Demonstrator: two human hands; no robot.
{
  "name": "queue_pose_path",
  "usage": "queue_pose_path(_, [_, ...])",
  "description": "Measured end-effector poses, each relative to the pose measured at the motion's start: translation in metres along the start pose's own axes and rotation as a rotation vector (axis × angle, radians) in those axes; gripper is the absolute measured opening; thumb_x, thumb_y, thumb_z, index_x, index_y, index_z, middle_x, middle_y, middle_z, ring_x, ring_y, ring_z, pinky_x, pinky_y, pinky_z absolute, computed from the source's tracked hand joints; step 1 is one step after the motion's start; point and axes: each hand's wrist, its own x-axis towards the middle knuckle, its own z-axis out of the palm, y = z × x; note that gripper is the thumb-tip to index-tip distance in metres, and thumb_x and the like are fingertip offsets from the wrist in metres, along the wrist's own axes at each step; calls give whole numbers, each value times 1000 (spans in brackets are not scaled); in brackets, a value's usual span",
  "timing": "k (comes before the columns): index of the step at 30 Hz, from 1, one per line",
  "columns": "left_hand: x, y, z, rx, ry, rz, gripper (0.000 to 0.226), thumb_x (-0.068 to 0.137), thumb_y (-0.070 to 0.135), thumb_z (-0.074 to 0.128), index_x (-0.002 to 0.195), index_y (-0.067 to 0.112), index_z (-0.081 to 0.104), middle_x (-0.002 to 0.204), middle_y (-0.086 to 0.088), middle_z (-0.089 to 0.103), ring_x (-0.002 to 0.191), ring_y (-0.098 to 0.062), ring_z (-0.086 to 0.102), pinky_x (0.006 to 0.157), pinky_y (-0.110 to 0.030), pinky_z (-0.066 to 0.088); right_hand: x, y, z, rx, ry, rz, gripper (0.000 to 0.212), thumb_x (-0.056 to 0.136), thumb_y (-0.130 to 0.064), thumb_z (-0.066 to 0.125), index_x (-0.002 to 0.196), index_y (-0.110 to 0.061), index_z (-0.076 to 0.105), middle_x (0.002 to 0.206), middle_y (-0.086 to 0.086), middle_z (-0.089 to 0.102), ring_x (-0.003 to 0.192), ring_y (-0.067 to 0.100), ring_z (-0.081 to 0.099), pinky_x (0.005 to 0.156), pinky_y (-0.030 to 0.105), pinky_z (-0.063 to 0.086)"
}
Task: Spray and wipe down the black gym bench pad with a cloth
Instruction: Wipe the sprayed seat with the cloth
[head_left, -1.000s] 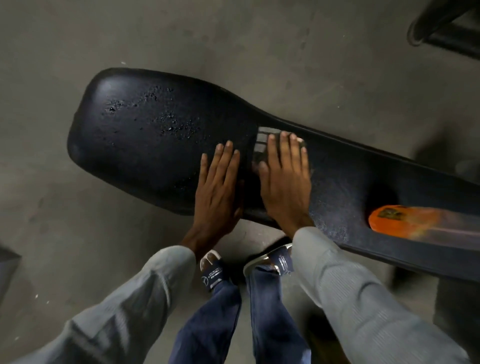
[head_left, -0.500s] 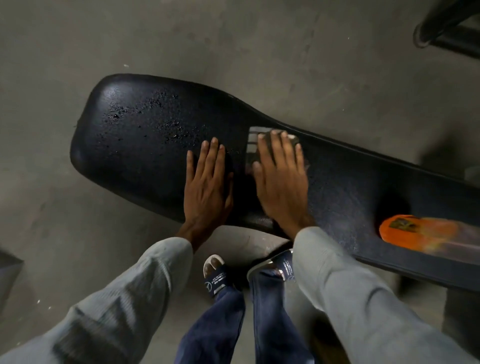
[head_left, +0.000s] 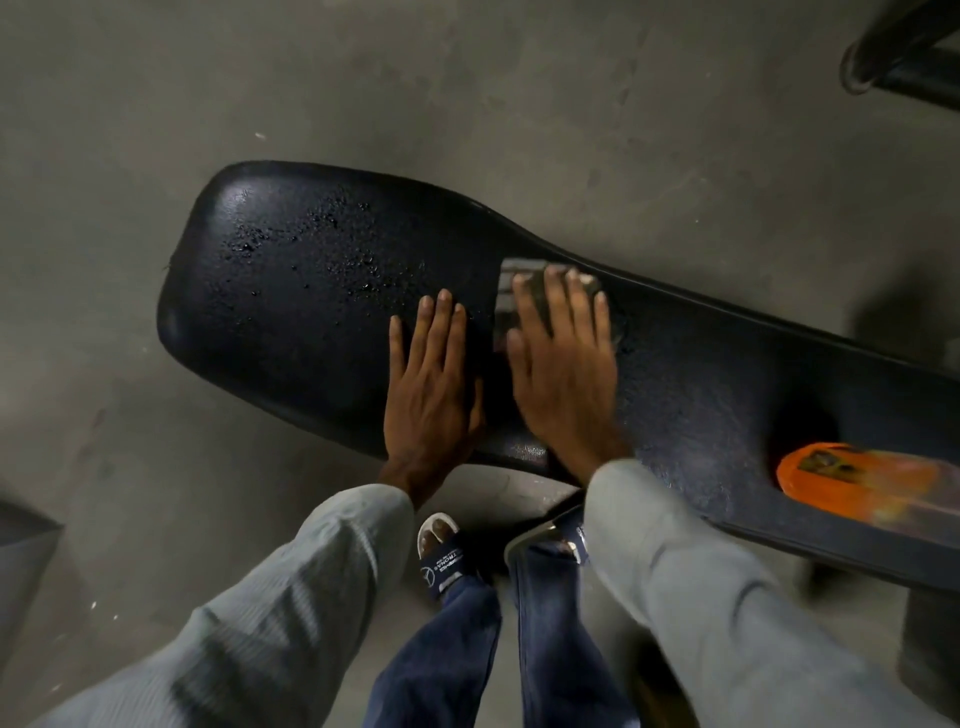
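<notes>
The black gym bench pad (head_left: 291, 306) runs from upper left to lower right, with spray droplets glistening on its wide left end. My right hand (head_left: 563, 364) lies flat, fingers straight, pressing a grey striped cloth (head_left: 511, 288) onto the pad's narrow middle; most of the cloth is hidden under the palm. My left hand (head_left: 431, 384) rests flat on the pad just left of it, fingers together. An orange spray bottle (head_left: 857, 480) lies on its side on the pad at the far right, blurred.
Grey concrete floor (head_left: 467, 93) surrounds the bench. Dark metal tubing of another machine (head_left: 904, 57) sits at the top right corner. My feet in dark sandals (head_left: 441, 556) stand close against the bench's near edge. A grey object edge (head_left: 21, 561) shows at the far left.
Both hands and the cloth kept nearly the same place on the pad, edging slightly toward the wet wide end. The view shifted a little, so the bench sits further right and lower.
</notes>
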Motion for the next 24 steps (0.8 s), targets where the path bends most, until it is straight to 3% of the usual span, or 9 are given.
queue_pose_path(3, [0,2,-3,-16,11,-7,69,107,38,39,166,3,32,177,-17,24,166,-32,18,135,-60,10,2,29,-15,-36,9,134,61,113,-45,24,171,-26,23,179,12,22,167,33,14,136,58,12])
queue_pose_path(7, [1,4,-4,-10,0,-26,66,110,39,33,166,5,31,177,-16,23,167,-31,17,135,-60,11,-62,28,-18,-5,14,356,61,115,-44,21,172,-24,19,181,12,15,169,32,6,135,60,12])
queue_pose_path(11, [0,4,-3,-9,-17,-30,66,109,38,35,166,3,32,177,-17,22,167,-32,16,135,-60,10,-86,-13,-1,-38,-67,185,63,114,-44,26,173,-23,16,181,14,11,168,35,8,136,58,7])
queue_pose_path(14, [0,2,-2,-1,-24,-18,69,108,40,36,166,3,30,177,-18,21,167,-33,15,135,-60,8,-35,-10,1,10,-29,9,60,115,-43,29,171,-23,24,179,16,20,167,36,16,135,58,10])
queue_pose_path(16, [-1,2,-2,5,-16,-16,70,107,38,39,167,3,29,177,-18,20,167,-33,15,135,-59,7,-4,7,-5,6,-11,-13,59,115,-44,30,169,-23,29,178,15,25,166,36,19,135,57,9])
queue_pose_path(21, [1,4,-3,5,3,-28,67,107,33,43,166,3,32,177,-17,23,167,-32,17,135,-59,9,-26,39,-15,-12,46,300,59,115,-41,30,171,-24,25,179,13,20,168,34,12,135,60,12])
queue_pose_path(24, [1,7,-4,16,-18,-32,68,107,34,42,166,3,31,178,-16,21,167,-33,16,135,-59,9,-77,16,-10,-12,23,400,62,114,-41,31,172,-21,21,180,15,16,168,37,10,134,62,13])
